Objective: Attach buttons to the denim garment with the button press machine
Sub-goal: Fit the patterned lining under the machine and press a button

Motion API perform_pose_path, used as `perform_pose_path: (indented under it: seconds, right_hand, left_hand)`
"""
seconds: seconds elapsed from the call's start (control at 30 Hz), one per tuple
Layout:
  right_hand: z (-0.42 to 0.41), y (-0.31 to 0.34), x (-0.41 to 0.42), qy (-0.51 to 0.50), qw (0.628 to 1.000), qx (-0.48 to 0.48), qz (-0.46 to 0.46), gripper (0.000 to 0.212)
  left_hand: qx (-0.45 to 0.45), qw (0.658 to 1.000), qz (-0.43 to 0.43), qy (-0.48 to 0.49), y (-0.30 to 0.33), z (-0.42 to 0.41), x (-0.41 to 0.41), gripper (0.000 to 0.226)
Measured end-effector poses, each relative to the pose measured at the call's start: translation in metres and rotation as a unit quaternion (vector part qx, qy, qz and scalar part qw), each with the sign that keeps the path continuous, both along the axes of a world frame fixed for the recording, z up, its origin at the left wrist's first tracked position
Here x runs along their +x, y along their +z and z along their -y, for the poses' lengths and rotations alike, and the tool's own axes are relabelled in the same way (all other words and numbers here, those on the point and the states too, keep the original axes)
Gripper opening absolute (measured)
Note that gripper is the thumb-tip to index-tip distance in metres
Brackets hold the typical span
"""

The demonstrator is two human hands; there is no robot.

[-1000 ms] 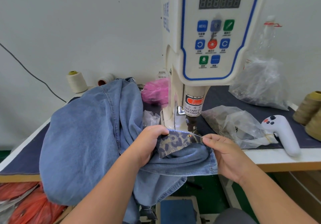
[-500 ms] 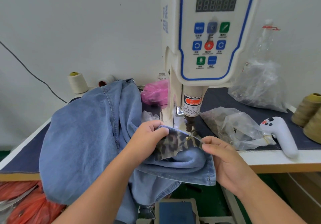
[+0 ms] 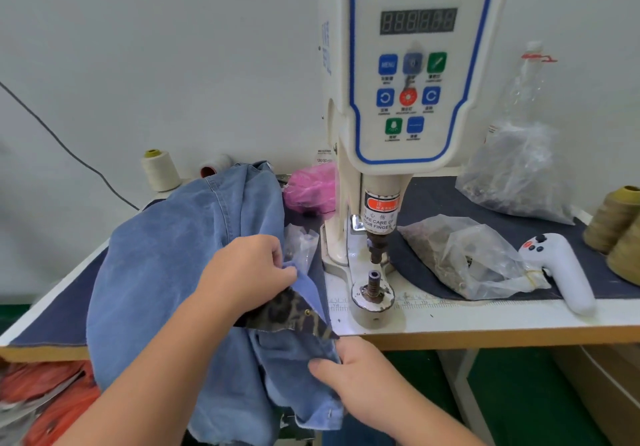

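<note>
While a white button press machine [image 3: 408, 75] towers over the right half of the table [image 3: 485, 321], a large blue denim garment [image 3: 162, 272] drapes over the table's left front edge, clear of the machine's bare lower die [image 3: 373, 284]. Its leopard-print flap [image 3: 291, 317] carries one small metal button [image 3: 307, 312]. The left hand [image 3: 249, 272] pinches the fabric above the flap; the right hand [image 3: 360, 376] grips the denim below it, fingers closed.

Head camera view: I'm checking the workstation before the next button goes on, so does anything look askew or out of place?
The blue denim garment slumps over the table's front edge. One white thread cone lies tipped over behind it. Nothing else stands out.
</note>
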State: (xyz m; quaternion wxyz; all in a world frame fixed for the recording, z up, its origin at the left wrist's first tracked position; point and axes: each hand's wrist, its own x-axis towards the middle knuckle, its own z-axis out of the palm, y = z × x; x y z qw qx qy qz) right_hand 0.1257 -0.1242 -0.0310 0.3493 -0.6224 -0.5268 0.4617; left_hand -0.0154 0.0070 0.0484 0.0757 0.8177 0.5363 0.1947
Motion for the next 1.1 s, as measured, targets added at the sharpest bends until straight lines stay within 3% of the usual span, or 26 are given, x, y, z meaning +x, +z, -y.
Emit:
perform_pose_path:
  seconds: [0.13,0.27,0.37,0.43,0.5,0.57,0.63,0.7,0.77,0.9,1.0,1.1]
  right_hand:
    - [-0.002,-0.002,-0.006,-0.045,0.998,0.036,0.021,0.037]
    - [-0.007,-0.002,-0.022,-0.053,0.998,0.002,0.021,0.05]
    - [-0.013,-0.005,-0.027,-0.085,0.996,0.038,0.01,0.027]
    - [-0.013,-0.006,-0.026,-0.097,0.992,0.075,0.001,0.02]
    - [-0.01,-0.007,-0.024,-0.103,0.988,0.116,0.004,0.018]
    - [-0.008,-0.008,-0.023,-0.104,0.983,0.148,0.031,0.013]
    - [-0.007,-0.009,-0.024,-0.09,0.981,0.159,0.063,0.008]
    - [-0.007,-0.01,-0.025,-0.063,0.983,0.144,0.095,0.012]
    - [-0.007,-0.007,-0.024,-0.046,0.984,0.131,0.114,0.017]
    - [-0.002,0.008,-0.024,-0.012,0.984,0.165,0.058,0.026]
    - [0.001,0.016,-0.028,0.025,0.976,0.198,0.088,0.016]
    - [-0.001,0.017,-0.026,0.105,0.963,0.131,0.209,0.006]
  left_hand:
    - [0.039,0.998,-0.028,0.032,0.001,-0.001,-0.009,0.021]
    - [-0.013,0.986,0.166,0.027,-0.005,0.003,0.006,0.025]
    - [-0.064,0.959,0.277,-0.003,-0.007,0.006,0.012,0.026]
    - [-0.043,0.97,0.24,-0.007,-0.01,0.008,0.009,0.026]
    - [-0.042,0.987,0.156,0.007,-0.012,0.01,0.001,0.043]
    - [-0.128,0.987,0.102,0.002,-0.009,0.011,-0.009,0.063]
    - [-0.221,0.972,0.069,-0.029,-0.004,0.013,-0.019,0.069]
    - [-0.23,0.972,0.029,-0.047,0.002,0.015,-0.025,0.059]
    - [-0.178,0.983,0.006,-0.052,0.009,0.015,-0.027,0.042]
    - [-0.078,0.994,-0.005,-0.078,0.016,0.02,-0.016,0.028]
    - [-0.112,0.984,0.0,-0.138,0.008,0.029,-0.003,0.022]
    - [-0.203,0.964,0.063,-0.163,0.009,0.028,-0.001,0.012]
